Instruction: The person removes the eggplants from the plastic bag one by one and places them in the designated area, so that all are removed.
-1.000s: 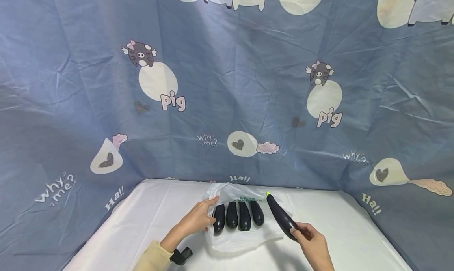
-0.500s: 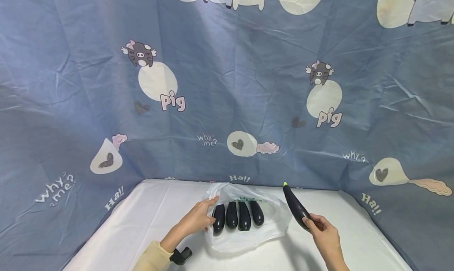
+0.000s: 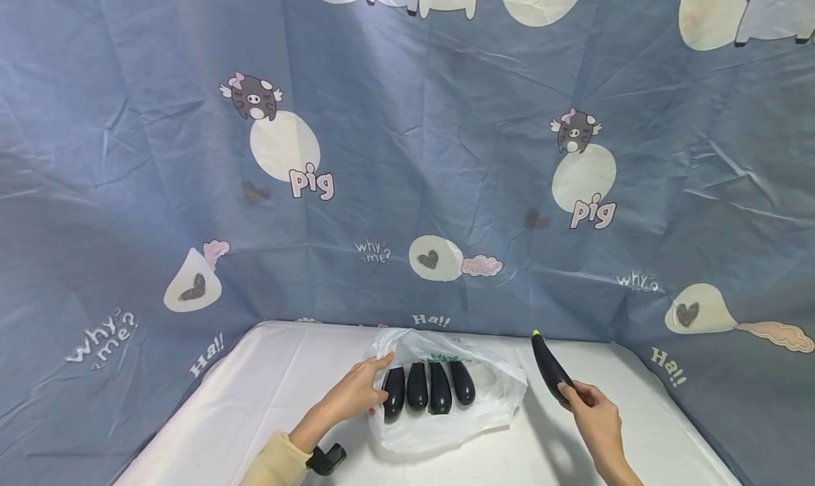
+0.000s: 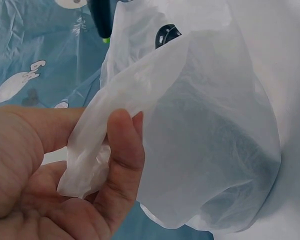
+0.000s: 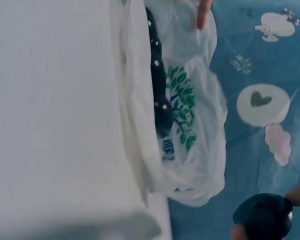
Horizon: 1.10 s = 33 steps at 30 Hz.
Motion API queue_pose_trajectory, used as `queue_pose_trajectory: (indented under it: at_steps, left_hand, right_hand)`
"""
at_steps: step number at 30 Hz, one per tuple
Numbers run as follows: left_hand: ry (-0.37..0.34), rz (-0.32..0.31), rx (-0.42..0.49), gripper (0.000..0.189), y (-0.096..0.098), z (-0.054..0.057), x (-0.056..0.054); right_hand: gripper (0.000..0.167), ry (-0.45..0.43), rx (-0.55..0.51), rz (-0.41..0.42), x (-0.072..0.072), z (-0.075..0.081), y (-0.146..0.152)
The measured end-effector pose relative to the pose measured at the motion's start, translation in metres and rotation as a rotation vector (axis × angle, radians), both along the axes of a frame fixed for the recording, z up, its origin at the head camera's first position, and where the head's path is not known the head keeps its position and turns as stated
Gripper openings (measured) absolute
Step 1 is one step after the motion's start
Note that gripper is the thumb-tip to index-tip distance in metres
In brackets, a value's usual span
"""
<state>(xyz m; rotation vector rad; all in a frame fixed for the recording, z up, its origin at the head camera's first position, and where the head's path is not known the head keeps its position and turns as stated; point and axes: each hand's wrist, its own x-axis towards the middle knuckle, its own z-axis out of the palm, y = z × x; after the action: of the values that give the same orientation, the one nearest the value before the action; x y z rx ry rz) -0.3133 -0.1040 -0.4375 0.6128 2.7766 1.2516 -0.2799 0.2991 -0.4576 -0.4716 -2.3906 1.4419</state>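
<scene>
A white plastic bag (image 3: 439, 436) with a green leaf print lies with its mouth facing me. Several dark eggplants (image 3: 417, 387) lie side by side inside it. My left hand (image 3: 353, 392) holds the bag's left edge; in the left wrist view its fingers (image 4: 125, 145) curl round a fold of the plastic. To the right of the bag, my right hand (image 3: 597, 415) grips the lower, thick end of another eggplant (image 3: 549, 364), tilted with its bright green tip up and away. The right wrist view shows that eggplant's rounded end (image 5: 264, 217) between fingers and thumb.
The bag rests on a white-covered table (image 3: 637, 401). A blue curtain (image 3: 484, 153) with pig prints hangs behind and along both sides. Near my left wrist is a black strap-on device (image 3: 327, 459).
My right hand has carried its eggplant rightward, from in front of the bag's right side to beyond it. My left hand and the eggplants in the bag stay in place.
</scene>
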Motion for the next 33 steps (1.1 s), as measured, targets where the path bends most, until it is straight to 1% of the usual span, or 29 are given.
queue_pose_trajectory:
  at_steps: [3,7,10,17,22,29,33]
  left_hand:
    - [-0.001,0.001,-0.001,0.074,0.0,0.0,0.0]
    - [0.001,0.001,-0.003,0.074,0.0,0.0,0.0]
    - [-0.001,-0.002,-0.002,0.074,0.0,0.0,0.0]
    - [0.01,-0.008,-0.005,0.074,0.0,-0.001,0.0]
    - [0.015,-0.011,-0.009,0.074,0.001,0.0,0.001]
    - [0.012,-0.006,-0.012,0.074,0.001,-0.001,0.001]
    - [0.013,-0.007,-0.006,0.074,0.001,-0.001,0.001]
  right_hand:
    - [0.067,0.001,-0.026,0.0,-0.005,-0.006,0.003]
    - [0.064,0.0,-0.029,-0.009,-0.011,-0.014,0.007]
    - [0.062,-0.004,-0.02,-0.015,-0.015,-0.02,0.009]
    - [0.059,0.001,0.002,0.005,-0.022,-0.033,0.011]
    - [0.056,-0.01,0.019,-0.001,-0.025,-0.04,0.012]
    - [0.059,-0.049,0.023,0.004,-0.029,-0.051,0.014]
    - [0.066,-0.078,0.032,0.024,-0.03,-0.055,0.015]
